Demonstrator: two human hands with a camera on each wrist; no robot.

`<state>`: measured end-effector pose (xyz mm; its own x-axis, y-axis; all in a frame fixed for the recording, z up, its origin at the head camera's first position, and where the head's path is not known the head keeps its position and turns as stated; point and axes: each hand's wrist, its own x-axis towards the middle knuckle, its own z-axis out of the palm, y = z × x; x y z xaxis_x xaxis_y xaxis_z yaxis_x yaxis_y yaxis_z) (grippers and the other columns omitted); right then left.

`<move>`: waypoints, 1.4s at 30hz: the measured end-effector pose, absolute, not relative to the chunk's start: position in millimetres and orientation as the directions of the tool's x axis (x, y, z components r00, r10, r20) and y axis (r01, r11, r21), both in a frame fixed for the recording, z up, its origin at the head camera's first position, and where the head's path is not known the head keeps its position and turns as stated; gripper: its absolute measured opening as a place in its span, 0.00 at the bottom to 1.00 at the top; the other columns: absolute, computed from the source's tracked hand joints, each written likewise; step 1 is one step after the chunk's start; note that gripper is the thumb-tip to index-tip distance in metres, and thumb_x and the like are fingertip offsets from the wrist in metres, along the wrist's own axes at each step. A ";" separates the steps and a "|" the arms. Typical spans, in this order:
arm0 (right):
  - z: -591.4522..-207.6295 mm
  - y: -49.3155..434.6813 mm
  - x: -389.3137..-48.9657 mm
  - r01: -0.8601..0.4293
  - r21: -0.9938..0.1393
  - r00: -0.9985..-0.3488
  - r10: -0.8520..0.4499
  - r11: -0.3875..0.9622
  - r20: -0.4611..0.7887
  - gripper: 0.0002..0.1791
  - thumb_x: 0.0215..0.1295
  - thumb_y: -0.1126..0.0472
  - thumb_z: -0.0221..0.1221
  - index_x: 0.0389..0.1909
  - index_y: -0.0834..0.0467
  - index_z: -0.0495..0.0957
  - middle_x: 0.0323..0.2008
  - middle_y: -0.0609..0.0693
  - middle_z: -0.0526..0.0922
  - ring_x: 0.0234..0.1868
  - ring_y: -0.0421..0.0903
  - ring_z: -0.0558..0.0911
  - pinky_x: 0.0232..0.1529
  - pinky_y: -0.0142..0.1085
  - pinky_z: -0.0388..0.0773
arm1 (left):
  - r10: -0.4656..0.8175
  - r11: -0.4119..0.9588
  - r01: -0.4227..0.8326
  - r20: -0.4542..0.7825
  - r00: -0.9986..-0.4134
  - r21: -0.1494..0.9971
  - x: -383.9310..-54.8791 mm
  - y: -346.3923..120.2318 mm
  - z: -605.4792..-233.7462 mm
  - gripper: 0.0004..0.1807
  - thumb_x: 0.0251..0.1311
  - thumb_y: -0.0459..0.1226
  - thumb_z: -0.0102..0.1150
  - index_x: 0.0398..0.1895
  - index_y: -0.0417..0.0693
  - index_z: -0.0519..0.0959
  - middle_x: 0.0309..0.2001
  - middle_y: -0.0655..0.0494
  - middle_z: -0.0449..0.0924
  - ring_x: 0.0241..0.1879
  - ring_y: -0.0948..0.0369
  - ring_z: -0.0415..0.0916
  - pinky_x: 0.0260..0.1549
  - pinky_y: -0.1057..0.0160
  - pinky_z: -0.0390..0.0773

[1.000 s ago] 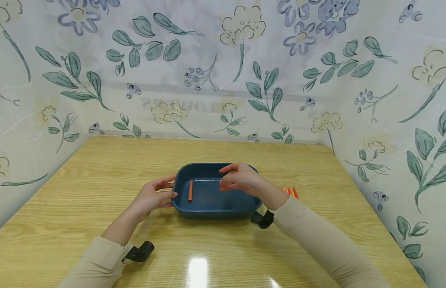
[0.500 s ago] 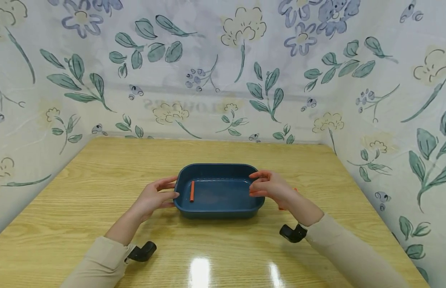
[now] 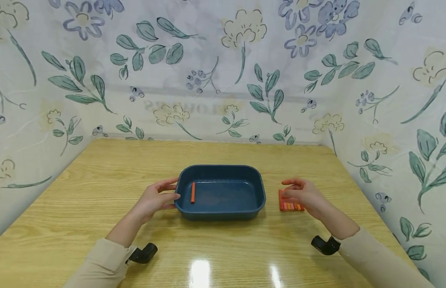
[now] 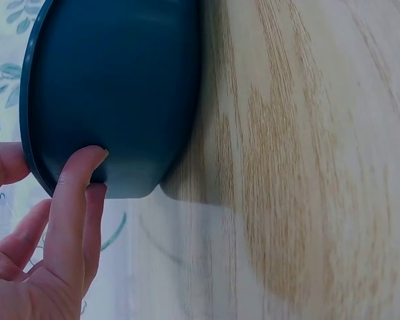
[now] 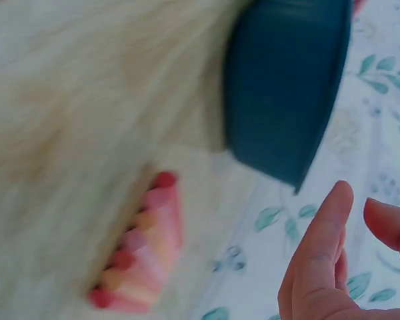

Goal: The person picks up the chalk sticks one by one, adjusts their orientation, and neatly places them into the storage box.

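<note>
A dark blue oblong dish point(image 3: 223, 216) stands on the table with a single orange-red stick point(image 3: 193, 193) lying inside near its left end. My left hand point(image 3: 152, 200) rests against the dish's left end, its fingers spread around the rim; the left wrist view shows a fingertip point(image 4: 93, 157) on the outer wall. To the right of the dish, my right hand point(image 3: 305, 196) hovers over a row of short round sticks point(image 3: 292, 207) in red, pink and orange. Its thumb and fingers are apart, with nothing between them. The hand hides part of the row in the head view.
The wooden table point(image 3: 136, 160) is bounded at the back and sides by floral-patterned cloth point(image 3: 223, 80). A black wrist camera point(image 3: 144, 253) sits below the left hand, another wrist camera point(image 3: 325, 245) below the right.
My right hand has moved from over the dish, out past its right rim, to above the row of sticks. The left hand stays at the dish's left end.
</note>
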<state>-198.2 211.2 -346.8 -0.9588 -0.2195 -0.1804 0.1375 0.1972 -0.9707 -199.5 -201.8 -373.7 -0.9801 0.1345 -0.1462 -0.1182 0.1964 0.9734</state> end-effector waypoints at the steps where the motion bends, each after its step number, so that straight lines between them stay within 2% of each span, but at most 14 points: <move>1: -348.7 214.9 -196.5 0.135 -0.970 -0.961 -0.211 0.205 -0.178 0.25 0.64 0.70 0.53 0.59 0.76 0.59 0.35 0.55 0.74 0.39 0.51 0.81 0.47 0.42 0.78 | 0.134 0.197 -0.119 -0.147 -0.980 0.973 -199.8 -201.8 -373.9 0.33 0.59 0.28 0.56 0.68 0.37 0.59 0.60 0.31 0.61 0.40 0.53 0.79 0.38 0.54 0.81; 7: -361.1 234.2 -188.0 0.143 -0.955 -0.972 -0.142 0.261 -0.185 0.26 0.63 0.69 0.54 0.59 0.77 0.60 0.35 0.55 0.74 0.35 0.48 0.81 0.42 0.42 0.80 | 0.135 0.210 -0.118 -0.148 -0.980 0.971 -199.6 -201.5 -372.7 0.33 0.59 0.28 0.56 0.68 0.37 0.59 0.59 0.31 0.61 0.40 0.53 0.79 0.38 0.55 0.81; 14: -375.5 252.6 -186.2 0.163 -0.933 -0.976 -0.087 0.321 -0.200 0.27 0.62 0.68 0.55 0.58 0.77 0.61 0.36 0.56 0.76 0.35 0.48 0.80 0.39 0.41 0.81 | 0.144 0.210 -0.113 -0.145 -0.979 0.971 -199.5 -201.3 -372.8 0.33 0.59 0.28 0.56 0.68 0.36 0.58 0.60 0.31 0.61 0.42 0.50 0.79 0.38 0.55 0.81; 21: -380.8 259.9 -190.2 0.207 -0.901 -0.972 -0.024 0.381 -0.234 0.26 0.59 0.68 0.57 0.56 0.77 0.65 0.33 0.53 0.79 0.31 0.45 0.80 0.36 0.38 0.82 | 0.140 0.210 -0.111 -0.142 -0.980 0.971 -199.9 -201.8 -372.4 0.33 0.60 0.28 0.56 0.68 0.37 0.58 0.60 0.31 0.61 0.41 0.52 0.79 0.38 0.55 0.81; 26: -385.0 263.9 -194.5 0.237 -0.888 -0.967 0.006 0.394 -0.255 0.25 0.60 0.67 0.56 0.56 0.76 0.64 0.37 0.55 0.78 0.30 0.43 0.78 0.34 0.35 0.81 | 0.134 0.216 -0.116 -0.147 -0.980 0.970 -200.3 -202.3 -373.4 0.33 0.60 0.29 0.56 0.68 0.37 0.58 0.60 0.31 0.61 0.40 0.52 0.79 0.38 0.55 0.81; 34: -388.3 267.0 -208.6 0.234 -0.891 -0.957 -0.070 0.388 -0.282 0.30 0.60 0.74 0.57 0.62 0.75 0.59 0.41 0.61 0.75 0.32 0.43 0.80 0.36 0.38 0.81 | 0.132 0.206 -0.122 -0.150 -0.980 0.971 -200.4 -202.6 -374.3 0.33 0.59 0.29 0.57 0.68 0.37 0.59 0.60 0.31 0.61 0.40 0.53 0.79 0.38 0.56 0.81; 42: -385.7 269.6 -223.8 0.315 -0.855 -0.896 -0.169 0.411 -0.411 0.38 0.56 0.78 0.57 0.67 0.71 0.51 0.38 0.57 0.70 0.34 0.45 0.77 0.39 0.41 0.81 | 0.128 0.207 -0.130 -0.158 -0.979 0.970 -199.1 -201.3 -373.2 0.33 0.59 0.29 0.57 0.68 0.38 0.59 0.60 0.32 0.61 0.40 0.53 0.79 0.38 0.56 0.81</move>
<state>-223.8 269.6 -385.7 -0.8958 -0.1690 -0.4110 0.3148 0.4114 -0.8554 -199.1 -201.3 -373.2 -0.9791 0.1279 -0.1581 -0.1295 0.2074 0.9696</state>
